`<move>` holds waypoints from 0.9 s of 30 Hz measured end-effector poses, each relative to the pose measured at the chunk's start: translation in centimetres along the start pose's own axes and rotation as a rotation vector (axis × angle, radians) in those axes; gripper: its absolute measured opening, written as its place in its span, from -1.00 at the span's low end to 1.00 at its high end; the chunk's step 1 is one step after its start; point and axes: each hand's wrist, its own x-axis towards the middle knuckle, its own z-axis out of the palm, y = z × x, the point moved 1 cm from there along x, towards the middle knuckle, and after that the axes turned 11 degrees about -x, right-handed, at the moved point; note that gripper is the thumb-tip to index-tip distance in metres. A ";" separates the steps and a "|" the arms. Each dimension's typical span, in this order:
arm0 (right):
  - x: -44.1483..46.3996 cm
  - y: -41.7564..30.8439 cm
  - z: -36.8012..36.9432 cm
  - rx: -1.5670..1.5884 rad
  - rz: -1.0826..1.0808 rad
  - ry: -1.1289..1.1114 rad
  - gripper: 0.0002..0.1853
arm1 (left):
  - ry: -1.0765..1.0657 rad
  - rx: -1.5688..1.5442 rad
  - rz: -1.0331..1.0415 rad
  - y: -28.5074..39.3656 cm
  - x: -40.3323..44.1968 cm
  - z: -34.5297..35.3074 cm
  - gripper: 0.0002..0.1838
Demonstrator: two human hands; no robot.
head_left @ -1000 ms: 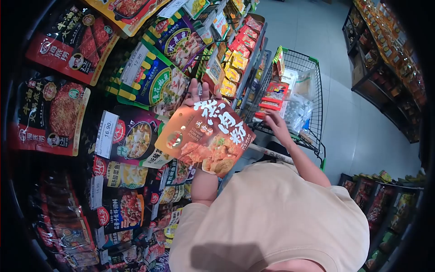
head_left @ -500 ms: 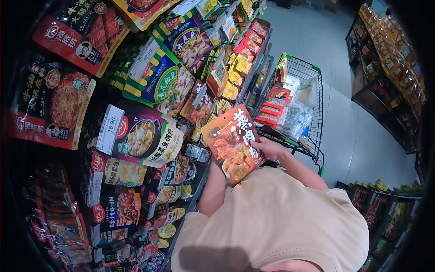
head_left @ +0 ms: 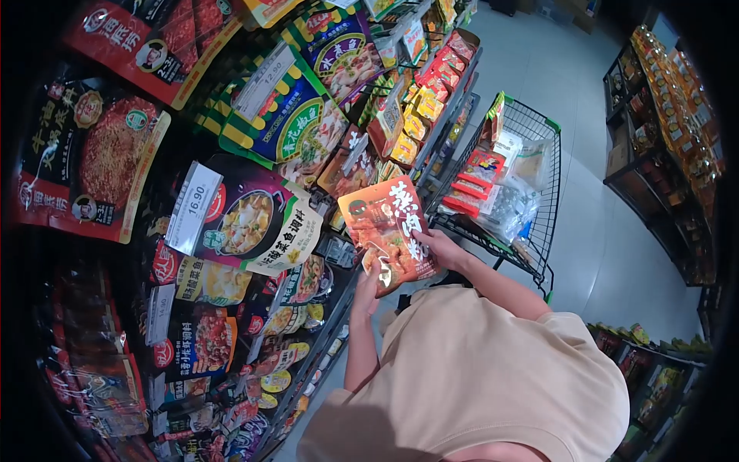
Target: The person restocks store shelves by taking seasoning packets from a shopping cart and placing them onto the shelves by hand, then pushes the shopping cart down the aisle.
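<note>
And here it is, the orange packet (head_left: 389,231), up in front of the person's chest, held between both hands above the near edge of the scene! The left hand (head_left: 365,296) has it by the lower left edge, thumb flat on the printed front. The right hand (head_left: 446,252) pinches the right edge, its thumb pressed on the face too; both sets of fingers are closed on the packet, though most of them are hidden behind it. The packet is tilted, its front turned up to the light, white lettering running down its right side, a glare lower down.

Just beyond, to the far right, stands the wire shopping cart (head_left: 550,217), with red packets (head_left: 473,185) and a clear plastic bag (head_left: 509,209) lying inside. Over on the left, the display is packed: a purple-and-black pouch (head_left: 250,223) hangs with the 16.90 price tag (head_left: 195,208) in front of it, and farther up comes a blue-and-green pouch (head_left: 309,123). Dark red pouches (head_left: 100,158) fill the far left, while yellow packets (head_left: 416,125) sit in a row beyond the hands. Across the pale floor (head_left: 589,169), another loaded shelf (head_left: 654,138) lines the right!
</note>
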 end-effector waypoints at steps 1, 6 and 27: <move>0.3 -0.2 0.5 -0.015 -0.063 0.009 -0.56 | 0.021 0.042 0.040 0.4 -0.1 0.1 -0.48; 3.1 -0.8 0.7 -0.270 -0.204 0.067 -0.61 | 0.147 0.168 0.184 1.1 0.7 -1.8 -0.49; 6.0 -8.6 5.3 -1.339 -0.686 0.237 -0.29 | 0.026 0.645 0.263 8.9 6.4 -4.1 -0.42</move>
